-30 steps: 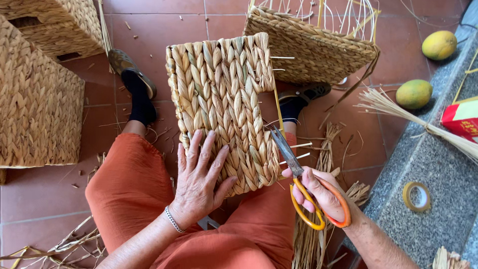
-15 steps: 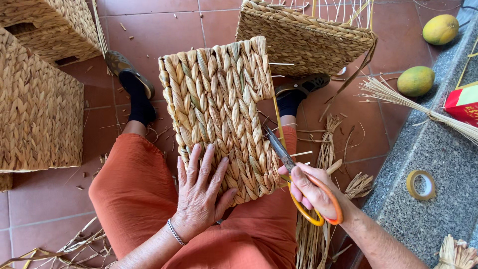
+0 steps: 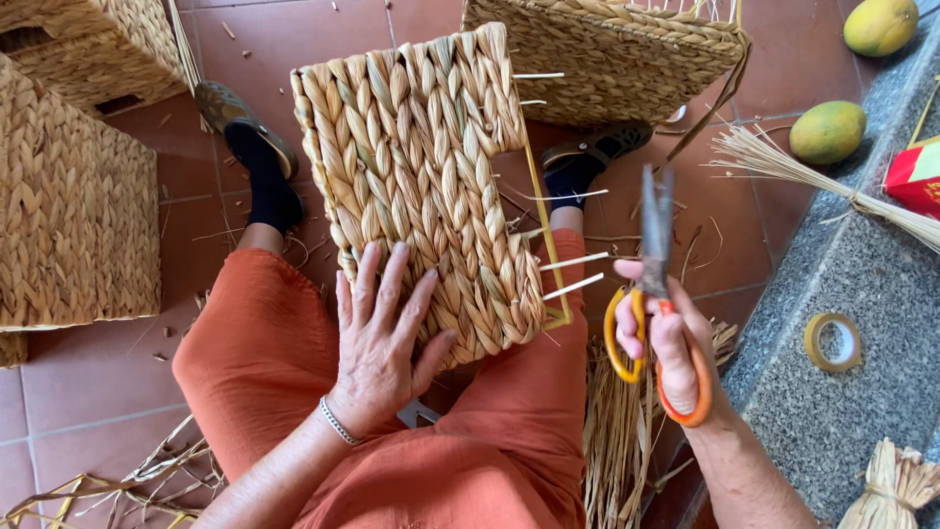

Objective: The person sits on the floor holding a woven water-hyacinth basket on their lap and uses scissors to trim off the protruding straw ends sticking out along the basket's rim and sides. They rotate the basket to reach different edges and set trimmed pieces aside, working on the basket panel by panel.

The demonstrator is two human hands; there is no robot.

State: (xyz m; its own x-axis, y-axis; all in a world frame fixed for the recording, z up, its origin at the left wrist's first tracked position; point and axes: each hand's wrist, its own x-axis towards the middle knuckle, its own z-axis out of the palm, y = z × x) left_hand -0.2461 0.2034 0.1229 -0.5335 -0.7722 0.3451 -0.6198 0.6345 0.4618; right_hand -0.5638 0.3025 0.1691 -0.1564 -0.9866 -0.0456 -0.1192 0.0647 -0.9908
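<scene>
Left hand (image 3: 384, 343) lies flat with fingers spread on the lower edge of a woven basket (image 3: 421, 176), a boxy piece of thick, braided straw-coloured strands resting on the person's lap at the centre of the frame, above orange trousers (image 3: 264, 362). Thin pale stakes (image 3: 578, 274) jut from the basket's right side, beside a yellow frame edge. Right hand (image 3: 666, 338), just right of those stakes, grips orange-handled scissors (image 3: 654, 294), fingers through the loops, grey blades closed and pointing up, apart from the basket. At upper left stand two more woven baskets (image 3: 69, 216), tightly plaited and box-shaped; another (image 3: 607, 49) sits at the top, upright stakes rising from its rim. Loose straw (image 3: 617, 441) lies on the red tiled floor at bottom centre. On the speckled grey stone surface (image 3: 862, 284) at right are two yellow-green mangoes (image 3: 827, 130), a tied bundle of reeds (image 3: 783, 162), a roll of tape (image 3: 832, 341) and a red box (image 3: 916, 176).
</scene>
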